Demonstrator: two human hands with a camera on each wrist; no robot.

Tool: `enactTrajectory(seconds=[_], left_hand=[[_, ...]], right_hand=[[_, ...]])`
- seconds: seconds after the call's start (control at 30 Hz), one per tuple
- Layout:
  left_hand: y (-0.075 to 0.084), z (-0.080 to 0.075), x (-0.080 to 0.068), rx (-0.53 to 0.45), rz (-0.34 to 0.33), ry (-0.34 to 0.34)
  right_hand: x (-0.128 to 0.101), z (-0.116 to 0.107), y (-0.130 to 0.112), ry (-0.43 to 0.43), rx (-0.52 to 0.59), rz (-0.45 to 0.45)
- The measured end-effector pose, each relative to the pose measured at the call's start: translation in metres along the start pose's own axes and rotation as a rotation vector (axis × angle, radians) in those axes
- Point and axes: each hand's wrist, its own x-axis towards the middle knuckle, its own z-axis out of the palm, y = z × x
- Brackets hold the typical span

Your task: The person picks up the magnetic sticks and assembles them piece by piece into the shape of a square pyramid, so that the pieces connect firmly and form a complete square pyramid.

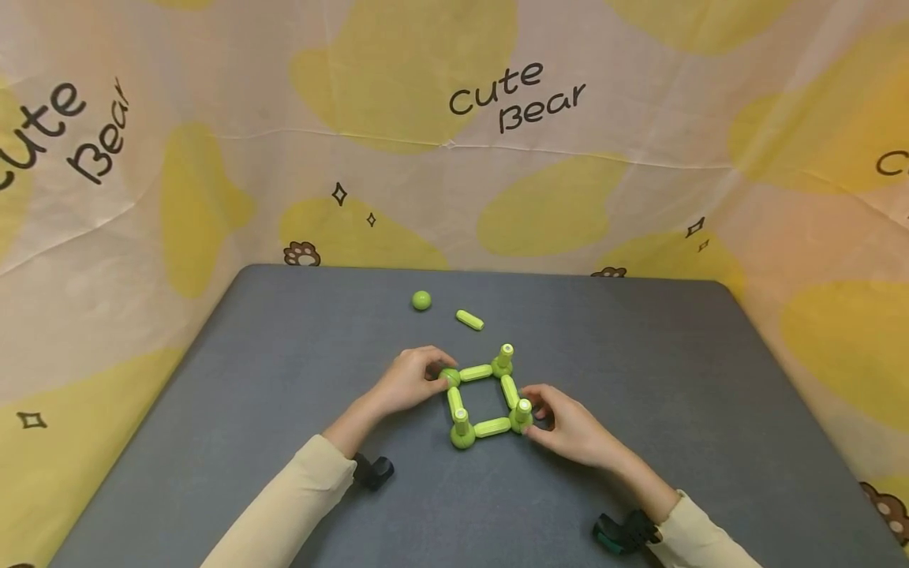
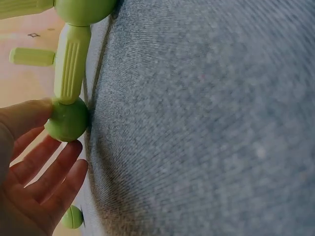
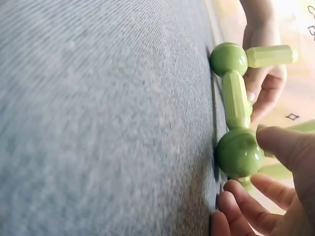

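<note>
A square frame of green balls and light green rods lies on the table (image 1: 298, 315). My left hand (image 1: 408, 380) pinches its far left ball (image 2: 68, 120) between thumb and fingers. At the near right ball (image 3: 240, 153), my right hand (image 1: 570, 426) has its thumb on one side and fingertips curled round the other. Short rods stand up from three corners: the near right rod (image 1: 524, 406), the near left rod (image 1: 461, 420) and the far right rod (image 1: 506, 354). No upright rod shows on the ball at my left hand.
Beyond the frame lie a loose green ball (image 1: 421, 300) and a loose light green rod (image 1: 469, 319). Black wrist mounts, the left mount (image 1: 374, 472) and the right mount (image 1: 625, 532), hang by the sleeves. A printed cloth (image 1: 554, 197) rises behind the table.
</note>
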Motion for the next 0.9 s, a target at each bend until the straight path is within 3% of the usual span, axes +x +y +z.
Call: enactTrajectory(seconds=[0.27, 0.9], left_hand=[[0.0, 0.002, -0.003, 0.016, -0.001, -0.008], [0.004, 0.004, -0.029, -0.001, 0.037, -0.026]], right_hand=[[0.005, 0.0, 0.0, 0.045, -0.025, 0.016], [0.019, -0.006, 0.012, 0.088, -0.019, 0.022]])
